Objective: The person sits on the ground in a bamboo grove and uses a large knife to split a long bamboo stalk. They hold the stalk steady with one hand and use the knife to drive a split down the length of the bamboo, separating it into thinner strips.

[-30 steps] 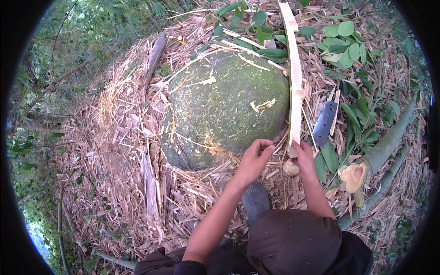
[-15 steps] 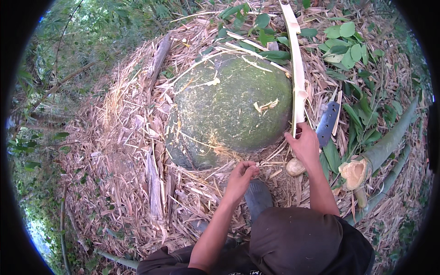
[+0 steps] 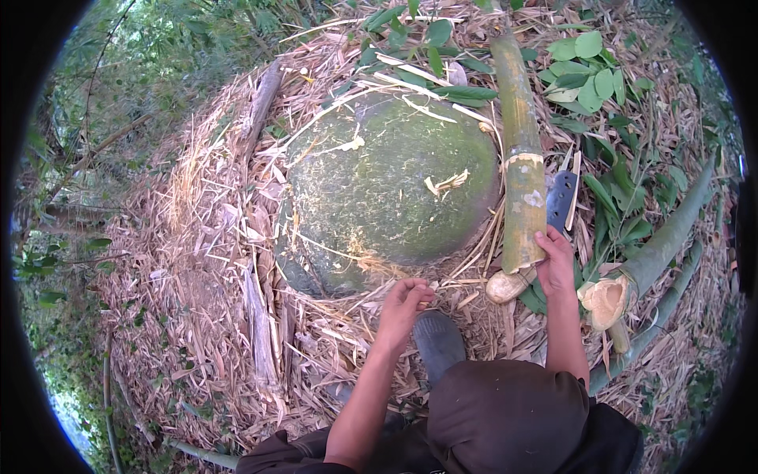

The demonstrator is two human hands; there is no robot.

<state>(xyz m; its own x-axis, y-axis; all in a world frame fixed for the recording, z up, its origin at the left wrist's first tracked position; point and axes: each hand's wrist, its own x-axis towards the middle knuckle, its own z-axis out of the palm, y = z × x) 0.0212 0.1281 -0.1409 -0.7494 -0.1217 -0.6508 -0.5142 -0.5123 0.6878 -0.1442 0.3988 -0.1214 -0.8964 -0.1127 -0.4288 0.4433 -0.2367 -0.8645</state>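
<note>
Currently: bamboo held at its 6 o'clock end by the right hand.
Bamboo [image 3: 518, 126] lies at 3 o'clock of the rock [image 3: 379, 182], long axis running 12 to 6, green outer face up; knife [image 3: 560, 197] just beside it at 3 o'clock. Right hand [image 3: 557, 257]: fingers pinch the right edge near the cut end. Left hand [image 3: 406, 305]: at 8 o'clock of that end, apart from the bamboo, fingers curled; whether they pinch anything small cannot be told. Handling, as judged: stiff, moderate in weight, long enough to tip if carried by one end; smooth skin may slip or roll, and the ragged rim may splinter. Preferred hold: below the pale joint, one hand along each side, clear of the rim.
</note>
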